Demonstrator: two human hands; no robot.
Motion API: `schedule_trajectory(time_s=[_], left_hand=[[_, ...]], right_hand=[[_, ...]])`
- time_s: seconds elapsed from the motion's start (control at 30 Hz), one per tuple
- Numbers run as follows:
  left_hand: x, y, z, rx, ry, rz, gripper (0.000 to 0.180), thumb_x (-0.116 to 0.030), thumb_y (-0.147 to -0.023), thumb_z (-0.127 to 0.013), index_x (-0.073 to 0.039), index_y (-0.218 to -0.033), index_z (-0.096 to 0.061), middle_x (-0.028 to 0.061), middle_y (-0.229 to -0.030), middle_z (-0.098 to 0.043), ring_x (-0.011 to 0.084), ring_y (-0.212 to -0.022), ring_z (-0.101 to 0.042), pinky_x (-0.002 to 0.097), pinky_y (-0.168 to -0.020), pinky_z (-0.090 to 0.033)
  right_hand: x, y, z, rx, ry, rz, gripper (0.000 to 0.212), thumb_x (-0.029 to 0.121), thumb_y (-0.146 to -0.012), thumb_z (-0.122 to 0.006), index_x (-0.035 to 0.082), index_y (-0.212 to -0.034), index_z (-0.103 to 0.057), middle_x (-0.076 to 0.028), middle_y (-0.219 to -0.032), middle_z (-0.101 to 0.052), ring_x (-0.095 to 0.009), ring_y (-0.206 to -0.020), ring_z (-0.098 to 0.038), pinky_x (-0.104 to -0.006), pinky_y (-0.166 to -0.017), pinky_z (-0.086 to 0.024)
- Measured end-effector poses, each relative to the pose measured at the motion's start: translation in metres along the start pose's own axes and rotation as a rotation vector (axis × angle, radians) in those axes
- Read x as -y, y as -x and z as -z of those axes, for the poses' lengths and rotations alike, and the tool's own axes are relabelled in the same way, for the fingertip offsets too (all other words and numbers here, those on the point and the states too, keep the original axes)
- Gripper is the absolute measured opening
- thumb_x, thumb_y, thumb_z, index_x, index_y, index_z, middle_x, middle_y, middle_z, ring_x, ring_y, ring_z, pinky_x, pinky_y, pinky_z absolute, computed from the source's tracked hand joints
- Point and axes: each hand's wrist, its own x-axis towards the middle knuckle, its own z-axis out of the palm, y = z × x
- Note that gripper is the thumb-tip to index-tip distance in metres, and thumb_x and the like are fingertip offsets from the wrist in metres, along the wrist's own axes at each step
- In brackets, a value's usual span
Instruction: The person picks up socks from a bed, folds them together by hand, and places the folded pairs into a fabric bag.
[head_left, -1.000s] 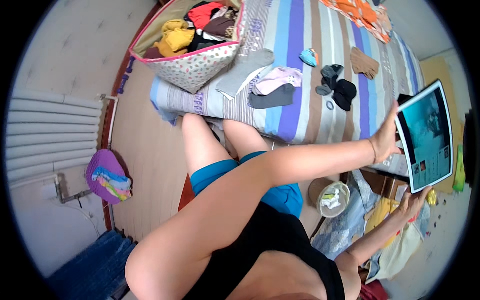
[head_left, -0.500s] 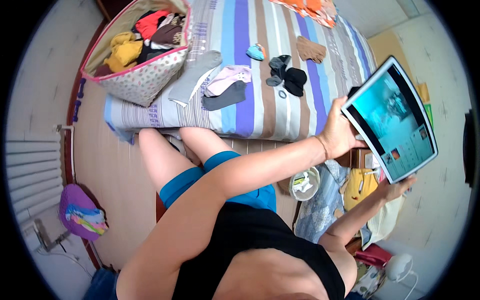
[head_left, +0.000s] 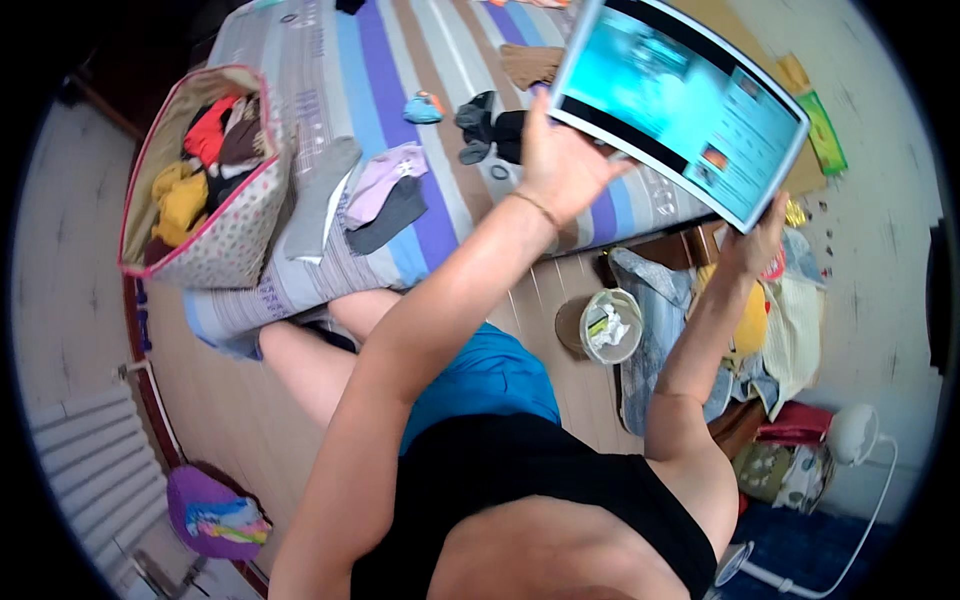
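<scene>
A white-framed tablet (head_left: 655,85) with a lit turquoise screen is held up over the bed's right side. My left hand (head_left: 565,165) is closed on its near left corner, thumb along the edge, with some fingers hidden beneath. At the near right corner, my right hand (head_left: 758,235) grips the frame. Beyond my left hand lie dark socks (head_left: 478,125) and a brown folded cloth (head_left: 530,66), partly covered by the tablet. Grey socks (head_left: 325,195) and a lilac sock (head_left: 388,180) rest farther left on the bed, near a small blue bundle (head_left: 423,108).
A polka-dot fabric bin (head_left: 215,245) full of clothes stands on the striped bed (head_left: 440,205). On the floor are a waste bin (head_left: 612,330) and a purple hat-like item (head_left: 200,490). A white lamp (head_left: 853,435) stands at lower right; a radiator (head_left: 95,470) lines the left wall.
Both hands have carried the tablet left and farther away, turning it so its long side lies more crosswise. It now overlaps the brown cloth. The whole view has shifted too.
</scene>
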Motion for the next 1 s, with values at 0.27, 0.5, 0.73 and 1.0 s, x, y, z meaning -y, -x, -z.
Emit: schedule_trajectory(time_s=[0.27, 0.5, 0.73, 1.0], left_hand=[[-0.030, 0.015, 0.013, 0.048, 0.067, -0.005, 0.064, -0.052, -0.086, -0.018, -0.004, -0.128, -0.028, 0.0160, -0.127, -0.036, 0.0315, -0.116, -0.037, 0.0506, -0.094, -0.034], [-0.035, 0.029, 0.004, 0.096, 0.156, 0.026, 0.064, -0.052, -0.087, -0.022, -0.004, -0.128, -0.029, 0.0159, -0.130, -0.035, 0.0319, -0.118, -0.036, 0.0499, -0.096, -0.033], [-0.036, 0.039, -0.010, 0.094, 0.133, -0.002, 0.054, -0.044, -0.089, -0.029, -0.004, -0.124, -0.036, 0.0154, -0.128, -0.038, 0.0316, -0.117, -0.037, 0.0503, -0.096, -0.032], [-0.037, 0.043, -0.015, 0.112, 0.046, -0.031, 0.054, -0.044, -0.088, -0.030, -0.005, -0.126, -0.035, 0.0150, -0.129, -0.037, 0.0316, -0.118, -0.036, 0.0506, -0.096, -0.031]], right_hand=[[0.022, 0.008, -0.056, 0.237, 0.122, 0.115, 0.063, 0.047, -0.088, -0.029, -0.007, -0.118, -0.040, -0.015, -0.107, -0.053, -0.019, -0.098, -0.051, -0.0285, -0.082, -0.040], [0.049, 0.015, -0.067, 0.299, 0.257, 0.144, 0.073, 0.054, -0.084, -0.034, -0.010, -0.120, -0.036, -0.016, -0.099, -0.056, -0.014, -0.083, -0.057, -0.0209, -0.063, -0.046], [0.057, 0.024, -0.069, 0.272, 0.267, 0.150, 0.069, 0.053, -0.084, -0.033, -0.009, -0.113, -0.043, -0.014, -0.096, -0.057, -0.016, -0.084, -0.056, -0.0238, -0.070, -0.045], [0.057, 0.027, -0.068, 0.239, 0.277, 0.160, 0.063, 0.049, -0.084, -0.034, -0.007, -0.107, -0.049, -0.014, -0.093, -0.059, -0.016, -0.081, -0.056, -0.0242, -0.070, -0.043]])
